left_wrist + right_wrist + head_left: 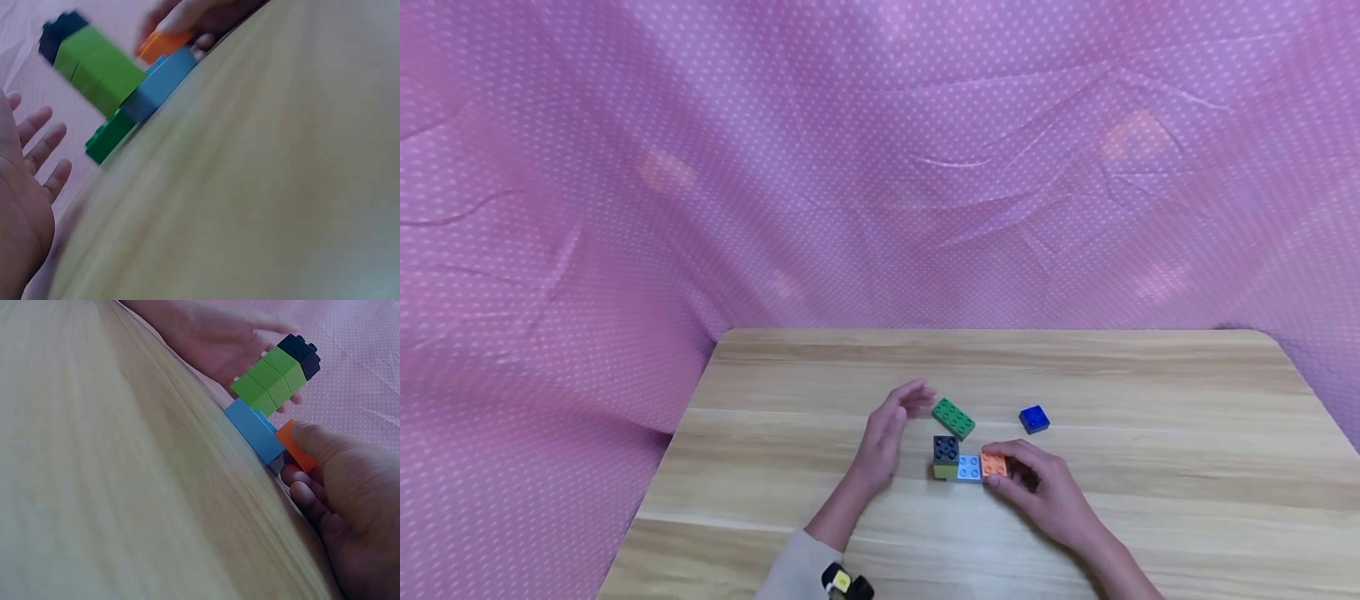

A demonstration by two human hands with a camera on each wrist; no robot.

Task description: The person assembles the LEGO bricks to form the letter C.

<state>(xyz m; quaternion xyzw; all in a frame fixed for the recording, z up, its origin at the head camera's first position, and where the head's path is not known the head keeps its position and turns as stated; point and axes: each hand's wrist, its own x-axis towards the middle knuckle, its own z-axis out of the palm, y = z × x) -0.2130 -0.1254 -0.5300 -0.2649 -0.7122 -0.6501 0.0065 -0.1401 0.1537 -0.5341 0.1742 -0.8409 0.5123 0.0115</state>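
Observation:
My right hand point(1051, 493) pinches an orange brick point(994, 464) between thumb and fingers, at the right end of a light blue brick point(969, 468). Whether the orange brick is fully pressed onto the studs cannot be told. On the blue brick's left end rises a stack of lime green bricks point(270, 378), topped by a black brick point(946, 448). My left hand point(880, 437) hovers left of the stack with its fingers extended, holding nothing. Just behind the stack lies a long green brick point(953, 417), flat on the table.
A small dark blue brick point(1034, 419) lies behind my right hand. The wooden table point(1187, 400) has rounded back corners. Pink dotted cloth point(880, 208) hangs behind it and along its sides.

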